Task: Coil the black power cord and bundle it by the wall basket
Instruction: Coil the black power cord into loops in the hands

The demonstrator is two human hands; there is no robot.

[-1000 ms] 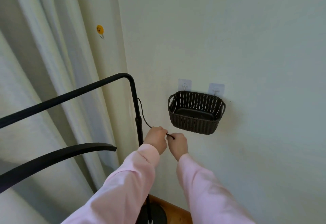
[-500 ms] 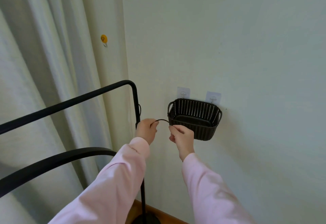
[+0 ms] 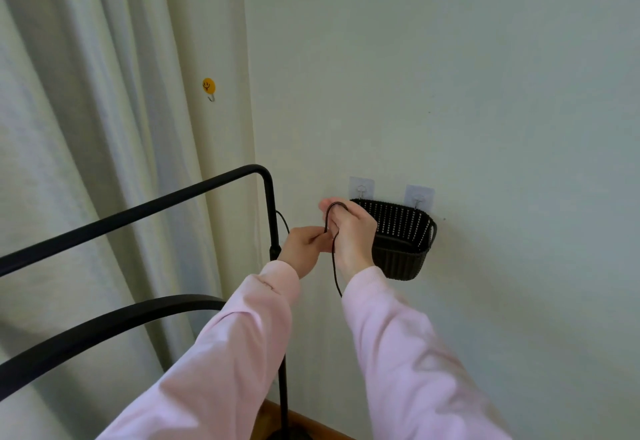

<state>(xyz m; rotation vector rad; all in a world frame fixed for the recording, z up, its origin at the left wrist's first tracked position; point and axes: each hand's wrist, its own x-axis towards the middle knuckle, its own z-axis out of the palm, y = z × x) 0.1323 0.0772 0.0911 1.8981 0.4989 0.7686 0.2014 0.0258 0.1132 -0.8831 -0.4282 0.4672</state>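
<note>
At frame centre, just left of the wall basket (image 3: 408,252), the black power cord (image 3: 334,266) is now looped over the right hand (image 3: 351,235), whose fingers are curled round it. A strand hangs down btwn the wrists. Vs. 0.5 s ago, the short arch btwn hands is replaced by a first turn. The cord is pinched by the left hand (image 3: 303,249) alongside. Coiling is judged barely begun, bundling not yet done.
</note>
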